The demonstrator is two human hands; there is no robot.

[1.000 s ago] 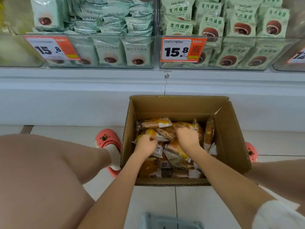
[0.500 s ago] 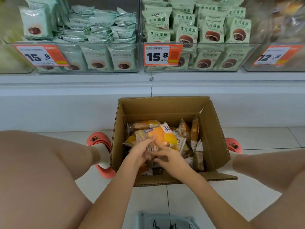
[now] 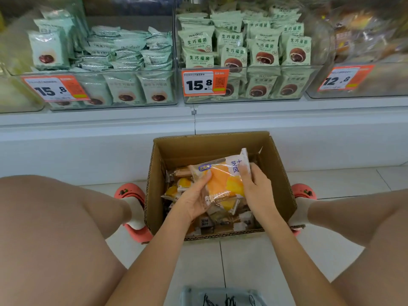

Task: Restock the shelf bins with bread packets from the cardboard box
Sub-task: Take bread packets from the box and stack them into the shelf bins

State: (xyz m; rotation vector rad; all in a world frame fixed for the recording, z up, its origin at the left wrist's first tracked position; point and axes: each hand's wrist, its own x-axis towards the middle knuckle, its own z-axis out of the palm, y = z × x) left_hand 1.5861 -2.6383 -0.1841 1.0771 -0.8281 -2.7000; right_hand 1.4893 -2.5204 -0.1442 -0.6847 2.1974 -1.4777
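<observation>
Change: bread packet (image 3: 223, 182) is now sitting higher above the cardboard box (image 3: 280, 180) than half a second ago.
Hands: left hand (image 3: 194, 200) and right hand (image 3: 256, 187) are both grasping it.
Writing: price tag (image 3: 204, 83) is showing 15.8; green packets (image 3: 262, 48) are reading 生巧福团.

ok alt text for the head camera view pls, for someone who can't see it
Two hands, left hand and right hand, hold an orange bread packet over an open cardboard box of more packets on the floor. Behind it, clear shelf bins hold green packets, with price tags reading 15.8.
</observation>
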